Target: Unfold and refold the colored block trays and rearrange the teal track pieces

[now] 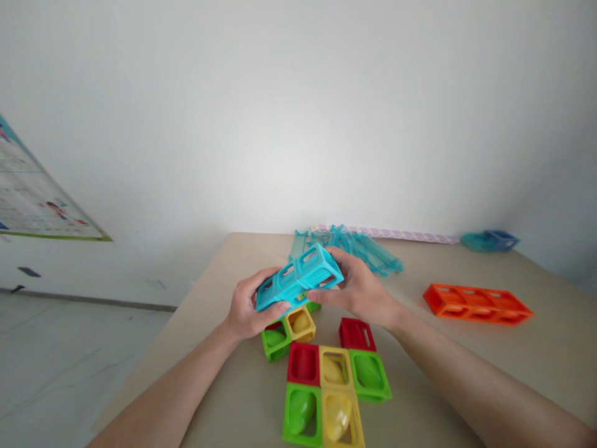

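Note:
A light-blue plastic block frame point(298, 277), a row of three hollow cubes, is held tilted above the table between both hands. My left hand point(252, 305) grips its lower left end, thumb along the near side. At the raised right end, my right hand point(357, 286) has its fingers behind the frame and thumb below. Beneath lies a group of yellow point(302, 323) and green point(276, 339) cubes, partly hidden by the frame and my left hand. Nearer me sit joined red point(304, 363), yellow point(334, 368) and green point(369, 371) cubes, several with rounded pieces inside.
An orange three-cube frame point(478, 303) lies on the table point(420, 361) to the right. Clear teal plastic pieces point(368, 249) are heaped at the back. A dark-blue cube point(500, 240) stands at the back right, near the wall point(298, 124).

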Demonstrator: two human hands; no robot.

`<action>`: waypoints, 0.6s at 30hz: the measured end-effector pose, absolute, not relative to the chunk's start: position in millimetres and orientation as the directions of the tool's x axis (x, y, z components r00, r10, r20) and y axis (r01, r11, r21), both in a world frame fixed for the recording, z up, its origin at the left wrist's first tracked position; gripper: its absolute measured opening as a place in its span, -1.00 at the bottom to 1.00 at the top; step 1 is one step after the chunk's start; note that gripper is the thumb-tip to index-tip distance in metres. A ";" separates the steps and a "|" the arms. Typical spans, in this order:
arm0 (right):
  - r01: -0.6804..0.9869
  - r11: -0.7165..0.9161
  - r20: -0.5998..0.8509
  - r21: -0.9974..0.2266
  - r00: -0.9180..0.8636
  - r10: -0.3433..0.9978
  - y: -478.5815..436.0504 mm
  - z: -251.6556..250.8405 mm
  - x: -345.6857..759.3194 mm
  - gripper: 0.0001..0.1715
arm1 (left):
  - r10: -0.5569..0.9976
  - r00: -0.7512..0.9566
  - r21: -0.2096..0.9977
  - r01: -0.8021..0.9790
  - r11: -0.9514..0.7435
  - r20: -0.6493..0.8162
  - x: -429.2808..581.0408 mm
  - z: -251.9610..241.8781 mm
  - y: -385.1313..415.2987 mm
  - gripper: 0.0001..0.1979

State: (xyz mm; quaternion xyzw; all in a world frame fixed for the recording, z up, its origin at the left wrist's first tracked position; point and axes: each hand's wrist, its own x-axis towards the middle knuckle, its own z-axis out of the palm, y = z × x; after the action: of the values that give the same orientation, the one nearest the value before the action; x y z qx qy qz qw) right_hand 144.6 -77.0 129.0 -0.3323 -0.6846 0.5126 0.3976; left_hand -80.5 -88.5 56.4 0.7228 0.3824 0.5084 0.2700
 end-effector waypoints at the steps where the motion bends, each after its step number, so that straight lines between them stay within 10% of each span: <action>1: 0.033 0.249 0.207 -0.968 -0.458 0.865 -77.0 128.1 144.1 -0.47 | 0.826 0.186 0.782 0.268 -0.563 0.532 -80.5 56.3 -88.2 -0.49; 18: -0.076 0.210 0.223 -0.975 -0.373 0.901 -81.8 121.5 136.7 -0.48 | 0.862 0.023 0.849 0.158 -0.504 0.507 -80.8 60.6 -85.3 -0.56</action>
State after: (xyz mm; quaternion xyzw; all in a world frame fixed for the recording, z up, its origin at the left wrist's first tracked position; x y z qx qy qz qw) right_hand 136.7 -81.8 121.5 -0.3267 -0.6309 0.5371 0.4547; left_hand -80.8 -85.3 60.6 0.6471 0.3941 0.5771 0.3048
